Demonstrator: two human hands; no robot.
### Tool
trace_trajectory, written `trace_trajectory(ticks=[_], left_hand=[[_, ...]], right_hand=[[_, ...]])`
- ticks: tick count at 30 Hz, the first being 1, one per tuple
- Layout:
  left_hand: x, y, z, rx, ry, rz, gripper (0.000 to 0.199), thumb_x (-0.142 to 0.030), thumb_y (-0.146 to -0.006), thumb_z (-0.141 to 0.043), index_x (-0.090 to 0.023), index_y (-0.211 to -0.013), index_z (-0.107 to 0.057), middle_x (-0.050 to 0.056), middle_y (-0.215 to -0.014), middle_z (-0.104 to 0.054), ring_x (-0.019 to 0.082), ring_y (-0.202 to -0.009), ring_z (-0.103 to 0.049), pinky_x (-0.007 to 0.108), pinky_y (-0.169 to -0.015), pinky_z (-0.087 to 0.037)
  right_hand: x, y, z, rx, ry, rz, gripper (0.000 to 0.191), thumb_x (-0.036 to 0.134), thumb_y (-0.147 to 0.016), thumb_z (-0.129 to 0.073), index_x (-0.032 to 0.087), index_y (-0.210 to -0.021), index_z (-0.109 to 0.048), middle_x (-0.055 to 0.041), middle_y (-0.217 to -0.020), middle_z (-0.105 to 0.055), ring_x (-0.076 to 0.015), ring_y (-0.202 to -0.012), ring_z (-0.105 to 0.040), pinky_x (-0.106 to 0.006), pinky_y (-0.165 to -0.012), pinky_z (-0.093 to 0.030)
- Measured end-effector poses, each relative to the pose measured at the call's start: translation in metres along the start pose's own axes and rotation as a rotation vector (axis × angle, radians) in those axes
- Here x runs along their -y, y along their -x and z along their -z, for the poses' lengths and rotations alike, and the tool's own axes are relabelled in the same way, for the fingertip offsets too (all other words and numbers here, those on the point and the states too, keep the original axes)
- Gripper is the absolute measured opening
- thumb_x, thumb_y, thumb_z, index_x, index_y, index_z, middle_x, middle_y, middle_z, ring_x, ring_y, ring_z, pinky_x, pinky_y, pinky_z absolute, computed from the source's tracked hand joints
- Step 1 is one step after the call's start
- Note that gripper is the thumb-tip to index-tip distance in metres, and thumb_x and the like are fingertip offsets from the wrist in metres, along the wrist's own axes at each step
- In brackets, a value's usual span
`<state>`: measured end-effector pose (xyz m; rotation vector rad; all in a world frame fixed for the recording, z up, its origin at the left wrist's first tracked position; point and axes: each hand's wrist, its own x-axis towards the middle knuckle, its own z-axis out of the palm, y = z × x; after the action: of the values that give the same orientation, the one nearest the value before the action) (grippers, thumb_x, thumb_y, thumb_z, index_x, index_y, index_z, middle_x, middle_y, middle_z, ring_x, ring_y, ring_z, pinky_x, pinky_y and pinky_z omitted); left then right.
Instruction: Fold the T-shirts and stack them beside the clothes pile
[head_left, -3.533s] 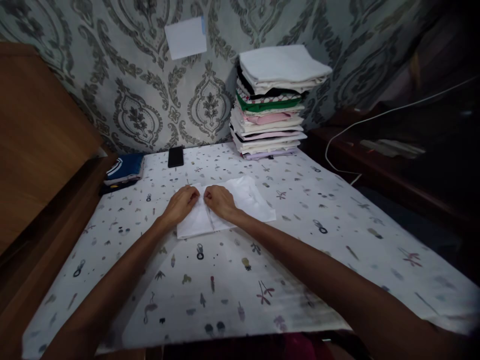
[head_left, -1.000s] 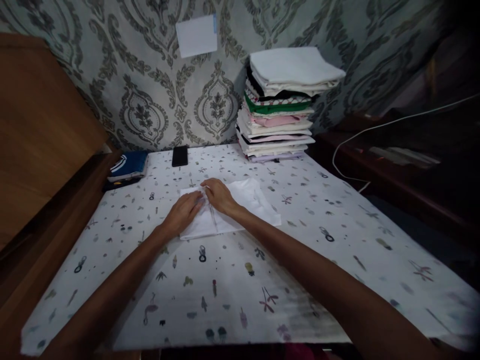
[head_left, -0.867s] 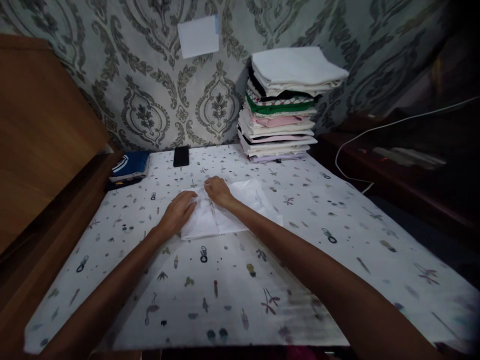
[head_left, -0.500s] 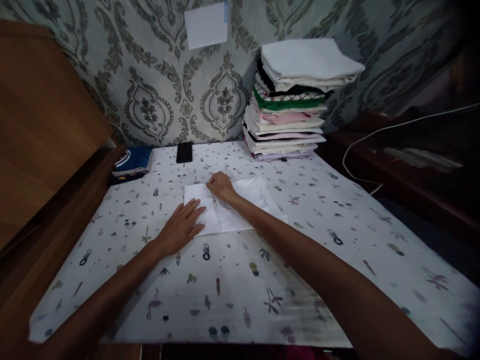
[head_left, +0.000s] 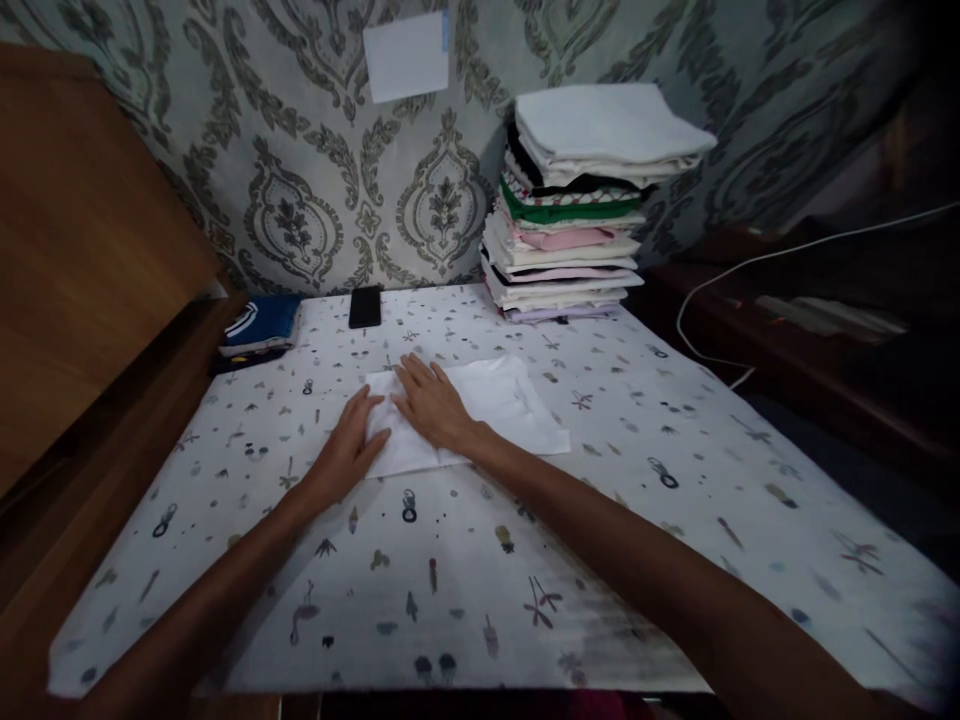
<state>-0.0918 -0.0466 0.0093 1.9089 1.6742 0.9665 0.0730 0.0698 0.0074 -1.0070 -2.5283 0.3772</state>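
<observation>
Change noted: your right hand, bunched at the far edge of the folded white cloth half a second ago, has opened. Its grip is now spread, fingers laid out over the cloth's left portion, holding no pinch. Your left hand has shifted to the left edge, thumb apart from the fingers, also not pinching. Cloth: flat on the tabletop, in front of you, nearer than the phone and the tall fabric stack. Reading: contact appears to have gone from gathering to pressing; the layers under your right palm are hidden.
</observation>
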Motion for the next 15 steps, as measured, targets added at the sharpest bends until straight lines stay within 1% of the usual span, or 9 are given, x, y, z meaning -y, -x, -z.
trace_trajectory(ticks=[2,3,5,7,8,9,12,13,15], left_hand=[[0.003,-0.006,0.002,-0.126,0.227,0.140,0.044,-0.042,-0.091,-0.057,-0.023,-0.130,-0.049,0.014,-0.148,-0.046,0.028,-0.143,-0.040,0.049,-0.114,-0.039],[0.003,-0.010,0.003,-0.176,0.346,0.228,0.042,-0.039,-0.089,-0.060,-0.023,-0.126,-0.050,0.013,-0.142,-0.050,0.027,-0.137,-0.046,0.048,-0.110,-0.043],[0.001,-0.016,0.006,-0.248,0.554,0.412,0.036,-0.032,-0.085,-0.063,-0.022,-0.118,-0.052,0.012,-0.130,-0.058,0.025,-0.123,-0.059,0.043,-0.101,-0.051],[-0.005,-0.020,0.011,-0.276,0.698,0.556,0.034,-0.025,-0.082,-0.067,-0.020,-0.113,-0.055,0.011,-0.116,-0.065,0.021,-0.107,-0.066,0.037,-0.088,-0.057],[-0.009,-0.021,0.013,-0.258,0.751,0.610,0.034,-0.022,-0.080,-0.069,-0.018,-0.111,-0.056,0.011,-0.108,-0.067,0.021,-0.098,-0.069,0.035,-0.081,-0.059],[-0.014,-0.021,0.014,-0.214,0.796,0.653,0.034,-0.021,-0.078,-0.072,-0.016,-0.108,-0.058,0.010,-0.101,-0.069,0.020,-0.091,-0.070,0.033,-0.074,-0.060],[-0.026,-0.022,0.016,-0.031,0.868,0.737,0.033,-0.019,-0.071,-0.077,-0.012,-0.100,-0.062,0.011,-0.087,-0.073,0.022,-0.077,-0.072,0.029,-0.057,-0.058],[-0.029,-0.023,0.016,-0.002,0.871,0.755,0.033,-0.017,-0.069,-0.078,-0.011,-0.098,-0.063,0.011,-0.085,-0.073,0.022,-0.074,-0.072,0.028,-0.055,-0.057],[-0.034,-0.028,0.014,-0.029,0.864,0.755,0.033,-0.011,-0.066,-0.077,-0.011,-0.096,-0.064,0.009,-0.083,-0.074,0.021,-0.072,-0.072,0.026,-0.055,-0.057]], right_hand=[[0.002,0.007,-0.006,0.084,0.002,-0.037,0.055,0.038,-0.101,-0.038,0.007,-0.146,-0.045,-0.0198,-0.158,-0.037,-0.0288,-0.150,-0.025,-0.051,-0.121,-0.018],[0.002,0.009,-0.009,0.100,-0.005,-0.058,0.056,0.040,-0.101,-0.038,0.008,-0.146,-0.045,-0.0195,-0.158,-0.036,-0.0287,-0.151,-0.025,-0.052,-0.121,-0.018],[0.001,0.010,-0.011,0.093,-0.035,-0.074,0.054,0.041,-0.101,-0.039,0.012,-0.146,-0.046,-0.0176,-0.159,-0.036,-0.0274,-0.151,-0.025,-0.051,-0.122,-0.017],[-0.002,0.009,-0.011,0.072,-0.095,-0.073,0.051,0.040,-0.101,-0.040,0.015,-0.144,-0.048,-0.0158,-0.159,-0.038,-0.0265,-0.151,-0.026,-0.050,-0.122,-0.016],[-0.003,0.008,-0.010,0.064,-0.137,-0.077,0.051,0.040,-0.100,-0.041,0.015,-0.143,-0.049,-0.0154,-0.158,-0.039,-0.0264,-0.150,-0.026,-0.050,-0.122,-0.016],[-0.005,0.008,-0.009,0.054,-0.184,-0.089,0.050,0.040,-0.100,-0.041,0.015,-0.143,-0.050,-0.0152,-0.157,-0.040,-0.0266,-0.150,-0.027,-0.050,-0.122,-0.016],[-0.007,0.009,-0.005,0.006,-0.349,-0.150,0.053,0.044,-0.101,-0.039,0.014,-0.143,-0.052,-0.0149,-0.156,-0.042,-0.0259,-0.150,-0.028,-0.048,-0.122,-0.017],[-0.007,0.009,-0.003,-0.027,-0.414,-0.173,0.054,0.046,-0.101,-0.037,0.014,-0.143,-0.052,-0.0148,-0.156,-0.043,-0.0251,-0.150,-0.029,-0.045,-0.123,-0.018],[-0.008,0.010,0.001,-0.127,-0.575,-0.219,0.057,0.050,-0.101,-0.036,0.014,-0.141,-0.054,-0.0135,-0.154,-0.046,-0.0227,-0.148,-0.032,-0.040,-0.122,-0.021]])
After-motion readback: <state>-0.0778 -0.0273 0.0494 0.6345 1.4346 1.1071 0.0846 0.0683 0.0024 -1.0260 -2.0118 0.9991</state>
